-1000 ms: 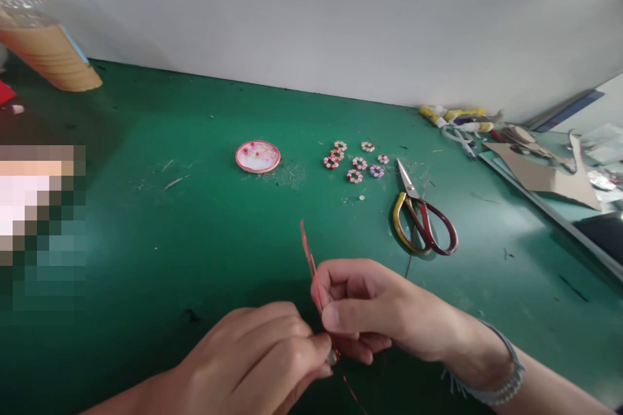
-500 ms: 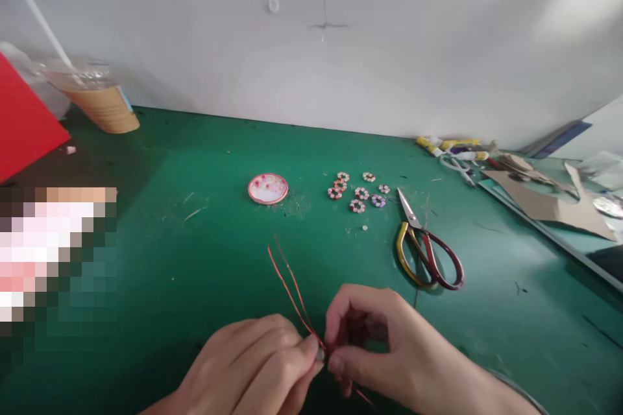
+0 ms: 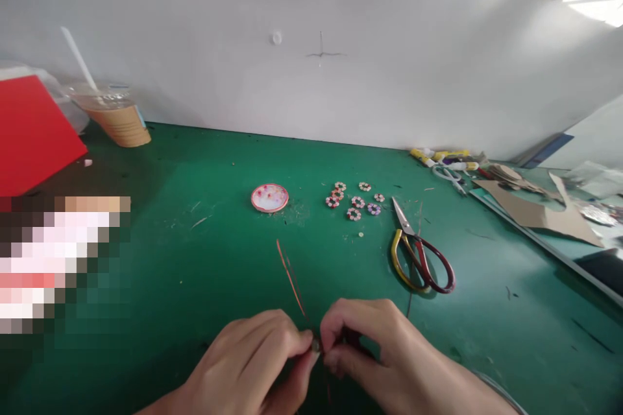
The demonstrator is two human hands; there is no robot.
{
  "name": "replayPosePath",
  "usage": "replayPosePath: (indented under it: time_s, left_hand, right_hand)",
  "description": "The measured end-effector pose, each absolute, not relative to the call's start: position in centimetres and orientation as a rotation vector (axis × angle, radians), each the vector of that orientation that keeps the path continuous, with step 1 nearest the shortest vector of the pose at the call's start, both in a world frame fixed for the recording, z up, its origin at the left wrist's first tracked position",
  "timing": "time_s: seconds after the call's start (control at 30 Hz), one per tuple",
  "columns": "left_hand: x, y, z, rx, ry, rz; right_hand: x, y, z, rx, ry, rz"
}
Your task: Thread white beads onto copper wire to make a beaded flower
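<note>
My left hand [image 3: 253, 363] and my right hand [image 3: 379, 353] meet at the bottom middle of the green table [image 3: 204, 272], fingertips pinched together. Between them they hold a thin red wire [image 3: 291, 279] whose free end sticks up and away to the left. A tiny pale piece sits at the pinch point; I cannot make out what it is. Beyond the hands lie several small bead flowers [image 3: 355, 201] and a small round pink dish [image 3: 269, 198] with beads in it. Scissors [image 3: 421, 253] with red and yellow handles lie closed to the right of the hands.
A plastic cup of brown drink [image 3: 114, 115] with a straw stands at the back left beside a red sheet [image 3: 29, 133]. Cardboard scraps [image 3: 535, 207], glue tubes and a second pair of scissors lie at the back right. A white wall closes off the table's far edge.
The view has tilted up, showing more wall. The wire's two free ends have closed together and lean left. My right hand's fingers have curled down closer to the left fingertips.
</note>
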State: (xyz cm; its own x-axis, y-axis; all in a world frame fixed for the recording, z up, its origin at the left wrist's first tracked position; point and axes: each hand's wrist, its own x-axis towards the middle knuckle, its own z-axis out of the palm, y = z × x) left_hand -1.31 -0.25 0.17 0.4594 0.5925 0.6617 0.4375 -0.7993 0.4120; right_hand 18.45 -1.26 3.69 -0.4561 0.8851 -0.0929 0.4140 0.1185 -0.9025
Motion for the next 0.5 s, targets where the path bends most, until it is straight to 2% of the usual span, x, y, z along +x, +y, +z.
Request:
replayPosePath:
  time_s: [0.17, 0.27, 0.5]
  left_hand:
    - [-1.3, -0.1, 0.2, 2.45, 0.89, 1.267]
    - [-1.4, 0.1, 0.4, 2.473, 0.861, 1.268]
    - [-1.8, 0.7, 0.9, 2.617, 0.699, 1.281]
  right_hand:
    - [18.3, -1.5, 3.4, -1.227, -1.969, 1.218]
    - [18.6, -1.3, 3.7, -1.298, -1.936, 1.282]
    - [19.1, 0.1, 3.5, -1.109, -1.318, 1.981]
